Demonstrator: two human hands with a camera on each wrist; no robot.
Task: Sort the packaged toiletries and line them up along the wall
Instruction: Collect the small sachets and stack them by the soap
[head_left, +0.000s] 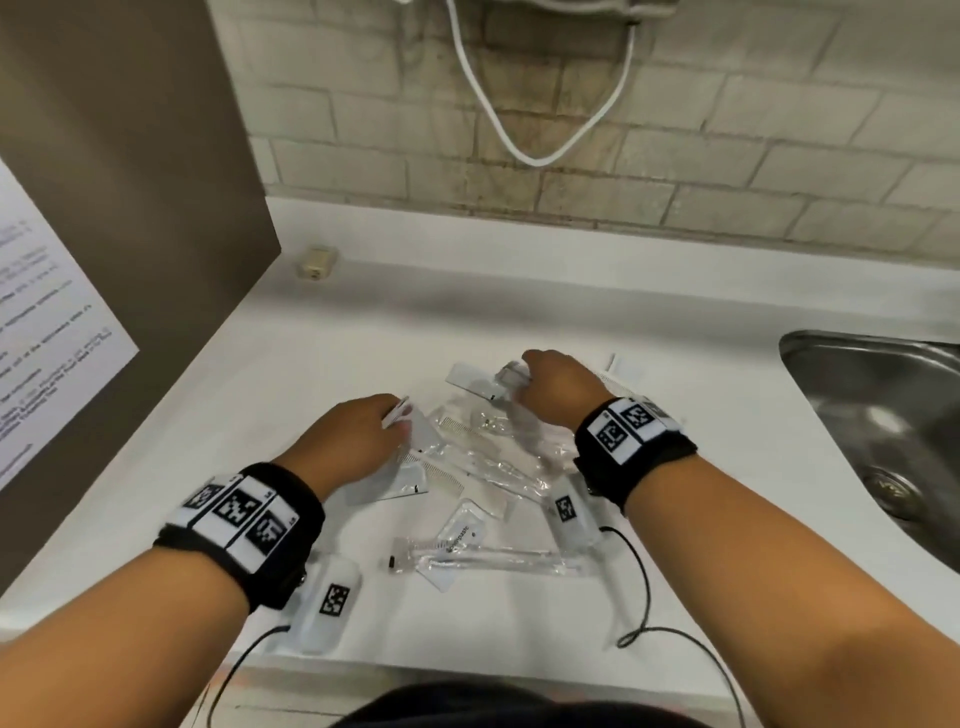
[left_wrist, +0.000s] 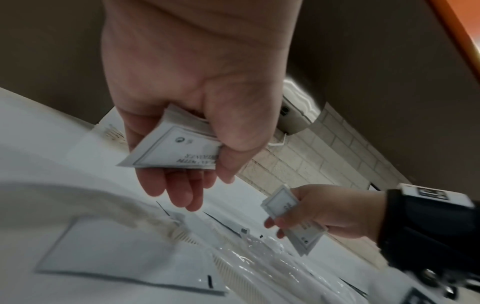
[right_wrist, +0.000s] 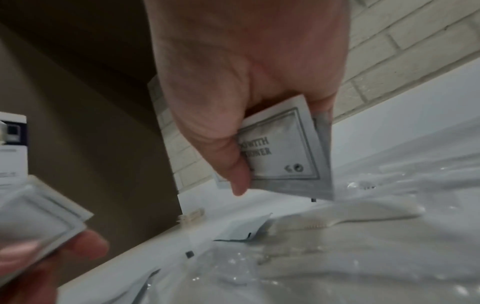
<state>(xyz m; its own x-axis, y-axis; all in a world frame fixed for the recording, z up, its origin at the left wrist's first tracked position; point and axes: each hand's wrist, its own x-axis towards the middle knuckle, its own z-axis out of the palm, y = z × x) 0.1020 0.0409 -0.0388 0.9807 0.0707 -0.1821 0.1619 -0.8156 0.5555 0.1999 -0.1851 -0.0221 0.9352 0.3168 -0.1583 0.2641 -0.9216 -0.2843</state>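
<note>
While the head view hid both grips, left hand (left_wrist: 182, 115) pinched sachets (left_wrist: 174, 148) under its thumb, right hand (right_wrist: 241, 86) pinched a printed sachet (right_wrist: 283, 152), fingertips above the pile (head_left: 483, 457).

wrists: both bare forearms wear a wide black strap — no sleeves showing
left wrist band (head_left: 244, 535): three white tiles with black square-code markers on top
right wrist band (head_left: 631, 441): same black strap, same kind of tiles
underside: white pod with a code marker under each wrist
cables: thin black wire from each — the right one loops
</note>
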